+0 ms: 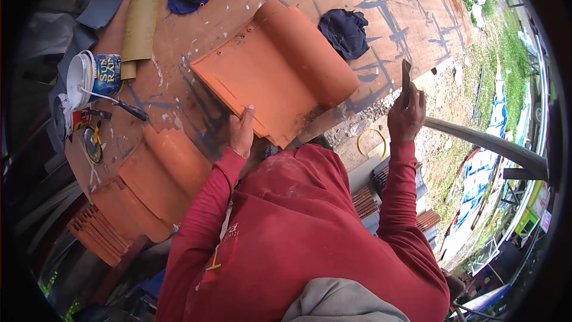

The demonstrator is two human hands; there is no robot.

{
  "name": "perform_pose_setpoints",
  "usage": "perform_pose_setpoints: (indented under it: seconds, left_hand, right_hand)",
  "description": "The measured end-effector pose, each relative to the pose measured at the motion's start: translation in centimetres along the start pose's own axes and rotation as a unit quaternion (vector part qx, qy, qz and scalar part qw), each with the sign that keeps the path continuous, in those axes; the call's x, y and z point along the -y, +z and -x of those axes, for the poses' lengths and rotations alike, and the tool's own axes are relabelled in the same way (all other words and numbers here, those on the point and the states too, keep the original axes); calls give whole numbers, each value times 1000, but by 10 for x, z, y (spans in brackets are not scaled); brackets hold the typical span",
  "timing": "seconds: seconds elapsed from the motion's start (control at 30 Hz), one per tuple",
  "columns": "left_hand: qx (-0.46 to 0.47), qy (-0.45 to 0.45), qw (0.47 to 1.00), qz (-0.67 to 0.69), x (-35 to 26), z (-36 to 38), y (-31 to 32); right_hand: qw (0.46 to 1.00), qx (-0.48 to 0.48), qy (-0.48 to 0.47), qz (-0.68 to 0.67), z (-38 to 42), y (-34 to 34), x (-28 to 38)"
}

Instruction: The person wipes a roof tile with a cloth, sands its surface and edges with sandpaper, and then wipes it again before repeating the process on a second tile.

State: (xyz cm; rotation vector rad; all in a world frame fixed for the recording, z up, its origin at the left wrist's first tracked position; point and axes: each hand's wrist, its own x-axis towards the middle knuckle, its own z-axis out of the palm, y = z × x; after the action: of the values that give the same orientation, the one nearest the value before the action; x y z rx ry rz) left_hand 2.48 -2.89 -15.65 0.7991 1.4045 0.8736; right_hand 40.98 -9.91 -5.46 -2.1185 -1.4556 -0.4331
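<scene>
Orange, curved roof tile [262, 77], near edge gripped by the left hand [241, 133]; right hand [407, 114], apart, clasps a dark, flat tool [406, 73].

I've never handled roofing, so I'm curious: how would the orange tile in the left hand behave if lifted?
The tile is probably stiff: its hump looks crisply moulded. If it is fired clay, as the matte orange surface suggests, it may be heavy and apt to chip. Its broad flat part should discourage rolling.
</scene>
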Motion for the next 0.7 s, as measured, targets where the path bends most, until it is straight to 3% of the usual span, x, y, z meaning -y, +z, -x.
perform_pose_setpoints:
  seconds: [0.07, 0.17, 0.23, 0.33, 0.37, 0.43, 0.5, 0.57, 0.63, 0.67, 0.7]
  left_hand:
    - [12, 6, 1000, -10, 11, 12, -2]
    - [57, -53, 997, 10, 27, 22, -8]
    - [83, -27, 996, -25, 29, 22, -12]
    - [110, -7, 993, -39, 16, 25, -11]
    - [116, -4, 993, -37, 20, 24, -13]
    - [113, 25, 991, -61, 25, 18, -14]
    - [115, 32, 991, -57, 25, 21, -14]
    - [110, 41, 992, -43, 16, 19, -7]
    - [149, -36, 988, -14, 1, 29, -12]
    - [150, 36, 984, -93, 18, 15, -18]
    - [148, 38, 984, -93, 22, 19, -21]
  right_hand:
    - [999, 32, -8, -27, 40, 5, 23]
    - [994, 90, -28, -63, 85, 19, 73]
    - [987, 122, -86, -59, 115, 46, 87]
    - [969, 244, -44, -25, 155, 65, 109]
    - [970, 240, -43, -20, 159, 63, 112]
    - [946, 298, -97, -82, 163, 58, 117]
    - [945, 266, -142, -123, 175, 54, 115]
    - [951, 263, -160, -34, 162, 55, 99]
    - [959, 257, -122, 11, 152, 50, 102]
    - [957, 266, -108, -35, 162, 50, 113]
    - [955, 270, -94, -81, 171, 50, 121]
